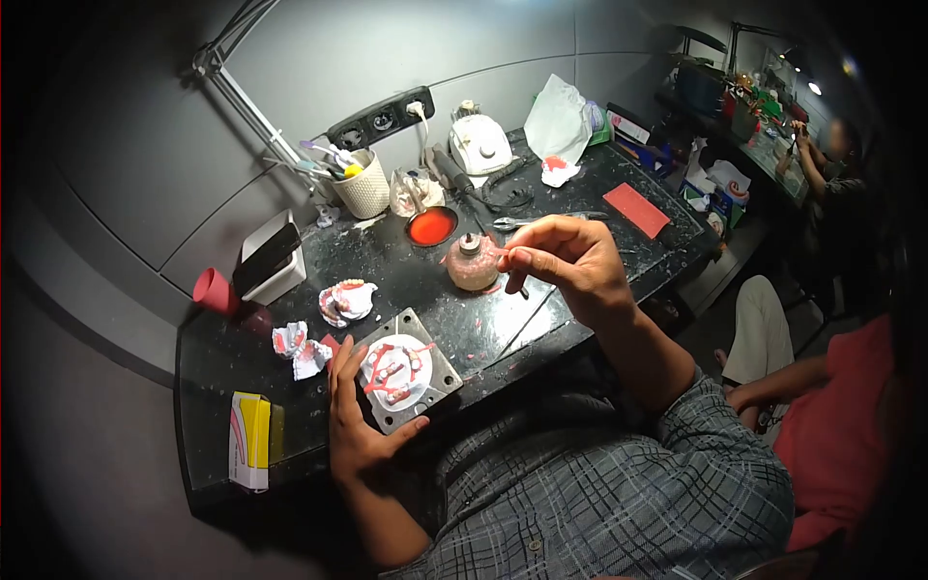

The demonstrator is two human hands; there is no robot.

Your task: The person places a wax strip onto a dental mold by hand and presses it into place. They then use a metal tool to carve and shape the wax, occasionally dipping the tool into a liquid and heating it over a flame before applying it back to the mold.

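Note:
A square metal plate (447, 379) lies near the front edge of the black table, bearing a round white plaster disc (411, 355) with red wax strips and small pieces on it. My left hand (360, 416) is spread around the plate's left and front sides, thumb and fingers apart. Raised over the table, my right hand (570, 261) pinches a small pink wax piece (501, 252) between thumb and finger. Just left of those fingertips stands a round glass burner (473, 266) with a metal cap, speckled with pink bits. No flame can be made out on it.
Dental models (346, 302) and a yellow box (249, 440) are at the left. Behind sit a pan of red wax (431, 226), a cup of tools (364, 188) and a white device (479, 145). A pink wax sheet (636, 210) lies right. Two people are at the right.

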